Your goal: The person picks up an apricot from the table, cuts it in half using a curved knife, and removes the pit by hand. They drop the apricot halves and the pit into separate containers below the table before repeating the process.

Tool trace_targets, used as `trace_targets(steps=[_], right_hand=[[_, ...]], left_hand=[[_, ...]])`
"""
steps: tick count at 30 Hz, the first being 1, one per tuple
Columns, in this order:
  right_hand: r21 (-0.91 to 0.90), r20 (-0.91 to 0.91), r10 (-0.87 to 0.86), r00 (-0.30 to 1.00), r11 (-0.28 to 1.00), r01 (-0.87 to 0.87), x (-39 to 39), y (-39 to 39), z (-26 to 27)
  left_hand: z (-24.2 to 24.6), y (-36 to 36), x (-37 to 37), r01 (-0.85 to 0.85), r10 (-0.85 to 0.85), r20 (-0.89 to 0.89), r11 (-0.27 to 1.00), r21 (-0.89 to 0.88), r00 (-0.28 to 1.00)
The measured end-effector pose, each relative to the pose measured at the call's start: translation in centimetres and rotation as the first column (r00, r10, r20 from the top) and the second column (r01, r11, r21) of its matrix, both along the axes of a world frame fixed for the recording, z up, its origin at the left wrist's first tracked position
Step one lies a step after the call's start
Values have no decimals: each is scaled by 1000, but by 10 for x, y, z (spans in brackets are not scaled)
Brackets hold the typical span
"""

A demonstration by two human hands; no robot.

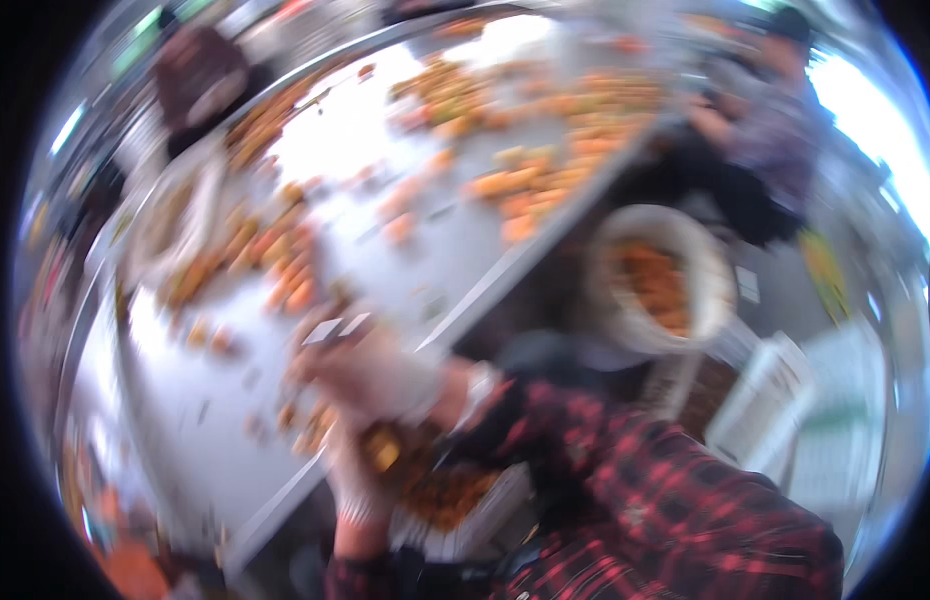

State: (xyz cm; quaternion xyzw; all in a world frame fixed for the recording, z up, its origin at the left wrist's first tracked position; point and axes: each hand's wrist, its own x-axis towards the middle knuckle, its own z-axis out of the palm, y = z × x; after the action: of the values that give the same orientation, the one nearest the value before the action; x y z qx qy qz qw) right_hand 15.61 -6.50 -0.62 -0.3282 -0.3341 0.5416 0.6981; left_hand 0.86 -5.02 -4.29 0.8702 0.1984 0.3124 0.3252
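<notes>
My right hand point(379, 371), in a pale glove, is over the near edge of a shiny metal table point(375, 277). Motion blur hides its fingers, and two small bright strips show at its fingertips. My left hand point(352, 461), also gloved, is just below it, close to or touching it; what either hand holds is not clear. A small yellow-orange piece point(385, 448) shows beside the left hand. Under the hands is a container of orange-brown scraps point(446, 499). Small orange pieces point(311, 431) lie on the table beside my left hand.
Piles of orange and yellowish produce point(525, 180) are spread over the table. A pale basket or tub point(172, 217) rests at its left. Right of the table stands a white bucket point(664, 281) with orange contents, near pale crates point(765, 405). A person point(772, 135) sits beyond; another point(199, 82) is across.
</notes>
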Motion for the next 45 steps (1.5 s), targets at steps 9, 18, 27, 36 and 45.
trace_targets(steps=[9,18,27,36,45], right_hand=[[104,-57,-262,963,958,267,28,-148,30],[231,-15,-86,996,969,87,47,-250,74],[239,-83,-597,798,765,598,60,-281,102],[296,834,-515,200,722,625,61,-294,63],[176,947,-309,93,736,654,41,-306,50]], left_hand=[[-3,-99,35,370,-403,-56,880,-298,913],[-7,-163,49,667,-594,355,461,-585,722],[-16,-146,105,241,-459,607,-633,-736,649],[79,-188,104,335,-256,219,641,-690,941],[78,-194,82,441,-392,203,824,-356,897]])
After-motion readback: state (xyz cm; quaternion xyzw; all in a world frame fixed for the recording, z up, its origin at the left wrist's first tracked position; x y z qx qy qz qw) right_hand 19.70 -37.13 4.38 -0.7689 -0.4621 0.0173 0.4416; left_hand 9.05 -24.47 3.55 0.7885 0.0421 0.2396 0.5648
